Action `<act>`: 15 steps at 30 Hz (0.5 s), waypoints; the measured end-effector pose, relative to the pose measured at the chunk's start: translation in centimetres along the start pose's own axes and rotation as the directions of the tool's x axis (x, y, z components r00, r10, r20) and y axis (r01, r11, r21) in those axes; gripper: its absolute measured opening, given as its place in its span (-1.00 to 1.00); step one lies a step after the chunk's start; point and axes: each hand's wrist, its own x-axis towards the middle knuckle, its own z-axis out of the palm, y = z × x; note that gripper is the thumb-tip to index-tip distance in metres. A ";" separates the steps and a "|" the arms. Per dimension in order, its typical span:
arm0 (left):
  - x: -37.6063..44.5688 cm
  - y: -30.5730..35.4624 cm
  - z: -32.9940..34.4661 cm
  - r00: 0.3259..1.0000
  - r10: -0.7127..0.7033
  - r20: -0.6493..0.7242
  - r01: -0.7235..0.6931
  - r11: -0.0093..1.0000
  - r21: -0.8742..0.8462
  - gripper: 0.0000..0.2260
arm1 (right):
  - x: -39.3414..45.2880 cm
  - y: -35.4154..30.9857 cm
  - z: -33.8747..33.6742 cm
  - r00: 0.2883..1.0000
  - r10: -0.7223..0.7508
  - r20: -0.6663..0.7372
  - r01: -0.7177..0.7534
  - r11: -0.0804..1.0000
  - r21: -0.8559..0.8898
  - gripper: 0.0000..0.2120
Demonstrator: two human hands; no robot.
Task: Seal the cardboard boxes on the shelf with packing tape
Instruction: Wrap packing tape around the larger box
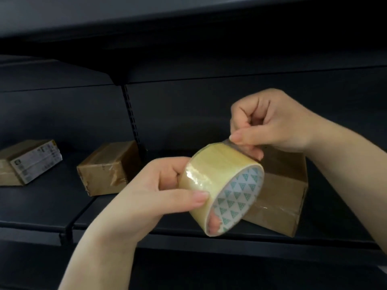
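A roll of clear yellowish packing tape, its core printed with green triangles, is held in front of the shelf. My left hand grips the roll, thumb on its side and fingers inside the core. My right hand pinches the loose tape end at the roll's top between thumb and fingers. Behind the roll an open cardboard box sits on the dark shelf. A taped box lies at centre left. A third box with a white label lies at far left.
The black shelf's front lip runs below my hands. A slotted upright post stands at the back between the shelf sections. Another dark shelf hangs overhead.
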 end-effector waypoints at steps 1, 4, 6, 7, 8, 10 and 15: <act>0.1 -0.1 0.1 1.000 -0.009 -0.027 0.007 0.999 -0.047 -0.74 | 0.0 0.5 -0.3 1.000 -0.002 -0.013 0.003 0.996 0.084 -0.80; 0.3 -0.9 0.4 0.966 -0.121 -0.227 0.113 0.993 -0.046 -0.72 | -0.7 2.0 -1.8 0.994 0.048 -0.097 -0.018 0.957 0.288 -0.74; 0.3 -1.6 0.1 0.949 -0.159 -0.272 0.140 0.986 -0.086 -0.66 | -1.4 3.0 -3.0 0.982 0.145 -0.121 -0.093 0.930 0.356 -0.69; 0.3 -2.0 0.0 0.960 -0.146 -0.241 0.115 0.984 -0.138 -0.64 | -1.9 3.6 -3.5 0.974 0.194 -0.116 -0.138 0.916 0.376 -0.65; 0.2 -2.2 0.0 0.973 -0.127 -0.194 0.088 0.976 -0.197 -0.64 | -2.3 4.2 -3.8 0.966 0.240 -0.101 -0.183 0.903 0.390 -0.62; 0.2 -2.7 0.3 0.987 -0.104 -0.122 0.072 0.968 -0.240 -0.70 | -2.9 5.1 -4.0 0.949 0.312 -0.054 -0.264 0.874 0.407 -0.62; 0.4 -3.9 0.3 0.939 -0.156 -0.307 0.150 0.988 -0.042 -0.71 | -3.1 5.9 -2.0 0.850 0.457 -0.262 -0.278 0.812 0.514 -0.70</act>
